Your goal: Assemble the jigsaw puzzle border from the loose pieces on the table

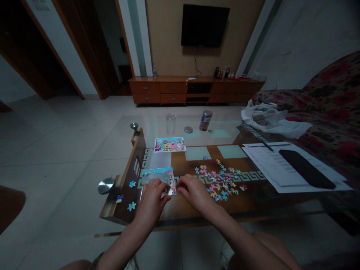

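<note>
A partly assembled jigsaw puzzle (157, 171) lies on the glass table, with its top and right border joined and a bare grey middle. My left hand (153, 195) rests over its lower part, thumb and forefinger apart near the lower right corner. At the puzzle's right edge is my right hand (194, 190), its fingers curled in; whatever lies between the fingertips is too small to make out. A heap of loose jigsaw pieces (222, 182) spreads to the right of that hand. Left of the puzzle are a few stray pieces, including a blue jigsaw piece (131, 206).
Beyond the puzzle lies a cartoon picture card (170, 144). Farther back stand a clear jar (171, 124), a metal lid (188, 129) and a printed can (206, 120). Papers (270, 168), a black phone (306, 168) and a plastic bag (270, 120) occupy the right side.
</note>
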`<action>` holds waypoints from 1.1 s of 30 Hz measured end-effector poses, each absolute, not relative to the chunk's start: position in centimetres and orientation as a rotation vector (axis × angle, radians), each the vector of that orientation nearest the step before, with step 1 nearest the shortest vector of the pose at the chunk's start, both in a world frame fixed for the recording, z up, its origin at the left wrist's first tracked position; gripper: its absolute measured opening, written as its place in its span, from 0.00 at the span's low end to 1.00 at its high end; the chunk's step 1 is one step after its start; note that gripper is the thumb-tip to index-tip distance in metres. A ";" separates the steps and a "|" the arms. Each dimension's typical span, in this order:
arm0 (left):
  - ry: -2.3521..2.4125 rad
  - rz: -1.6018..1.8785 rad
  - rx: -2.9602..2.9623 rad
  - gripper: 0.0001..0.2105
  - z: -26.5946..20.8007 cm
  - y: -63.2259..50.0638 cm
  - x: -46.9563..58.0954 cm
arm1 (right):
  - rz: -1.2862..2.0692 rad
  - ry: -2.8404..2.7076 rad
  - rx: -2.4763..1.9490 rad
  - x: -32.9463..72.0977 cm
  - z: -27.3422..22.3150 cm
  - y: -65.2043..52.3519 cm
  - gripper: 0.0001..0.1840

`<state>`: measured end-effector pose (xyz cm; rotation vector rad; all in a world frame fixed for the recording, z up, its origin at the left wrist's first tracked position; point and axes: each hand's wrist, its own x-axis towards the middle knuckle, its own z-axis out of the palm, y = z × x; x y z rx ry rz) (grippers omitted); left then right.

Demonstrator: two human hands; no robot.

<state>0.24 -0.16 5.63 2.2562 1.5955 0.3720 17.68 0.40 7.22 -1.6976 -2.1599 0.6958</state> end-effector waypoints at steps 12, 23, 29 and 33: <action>1.615 0.374 2.430 0.13 5.1 -1.8 0.3 | 0.635 -2.173 -1.723 17.2 7.1 0.4 0.04; 1.555 0.159 2.702 0.20 5.1 -3.5 0.4 | 0.538 -2.214 -1.781 16.6 6.9 0.4 0.02; 1.457 0.187 2.854 0.21 4.7 -3.0 0.0 | 0.527 -2.213 -1.762 16.7 6.7 0.4 0.03; 1.343 0.224 2.851 0.19 4.7 -2.7 -0.2 | 0.537 -2.221 -1.781 16.5 6.9 0.5 0.03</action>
